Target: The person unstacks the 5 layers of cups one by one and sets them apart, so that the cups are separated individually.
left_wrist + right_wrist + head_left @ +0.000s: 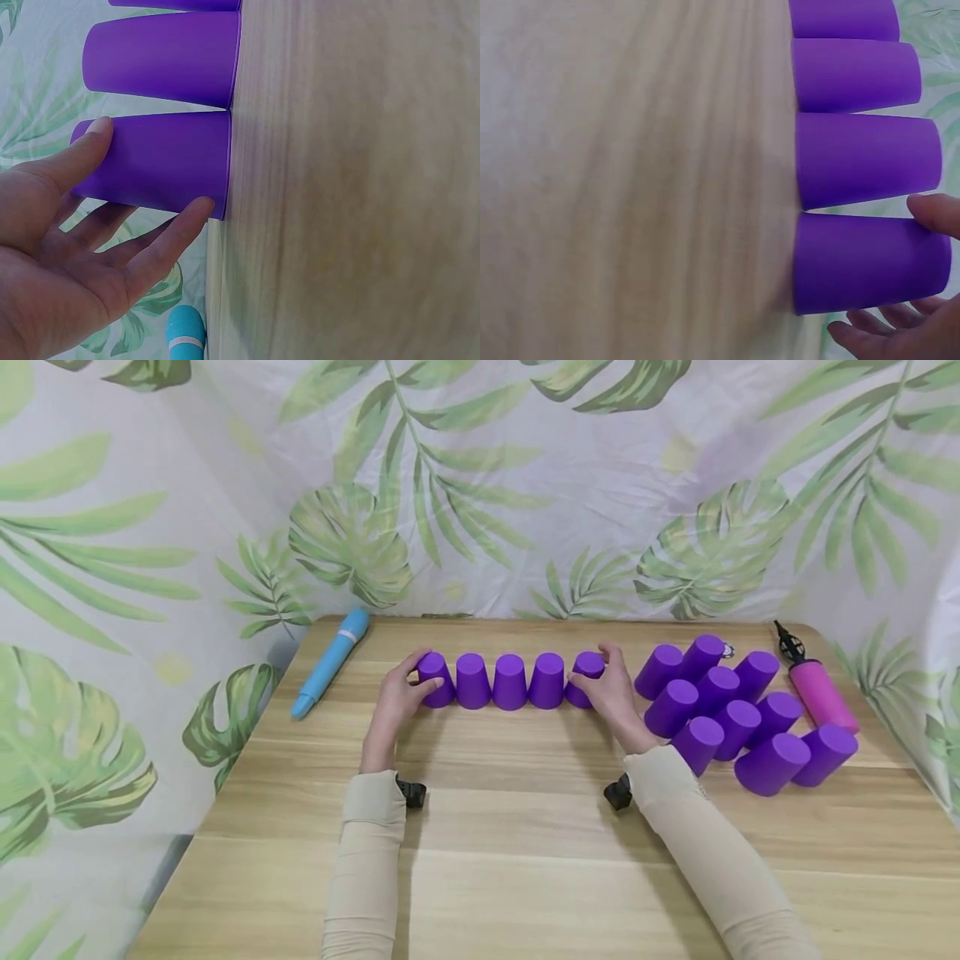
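- Sleeves [366,877] lead forward to five upturned cups [510,685], rowed on the worktop [510,843].
- Left hand [397,700] grips the left cup [161,161], right hand [613,693] the right cup [866,266].
- Best press inward lightly, bases flat.

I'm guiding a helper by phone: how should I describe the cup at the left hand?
On the wooden table, near its far edge, stands a row of five upside-down purple cups. Take the leftmost cup, at the end nearest the blue tube. Among the cups, only this one is touched by the left hand.
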